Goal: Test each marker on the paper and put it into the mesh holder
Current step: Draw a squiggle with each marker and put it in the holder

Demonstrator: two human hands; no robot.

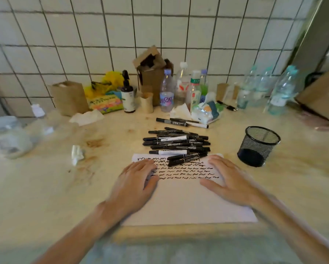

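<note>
A white sheet of paper (186, 199) lies on the counter in front of me, its upper half covered in rows of black squiggles. My left hand (135, 185) rests flat on the paper's left side and my right hand (230, 180) rests flat on its right side; neither holds anything. A pile of several black and white markers (177, 143) lies just beyond the paper, its nearest ones overlapping the top edge. A few more markers (180, 121) lie farther back. The black mesh holder (259, 145) stands to the right of the pile and looks empty.
Along the tiled wall stand several plastic bottles (167, 90), a dark spray bottle (128, 94), a brown paper bag (69, 98), a torn cardboard box (152, 73) and tissue packs (205, 111). A cardboard box (321, 96) sits far right. Crumpled plastic (9, 138) lies left.
</note>
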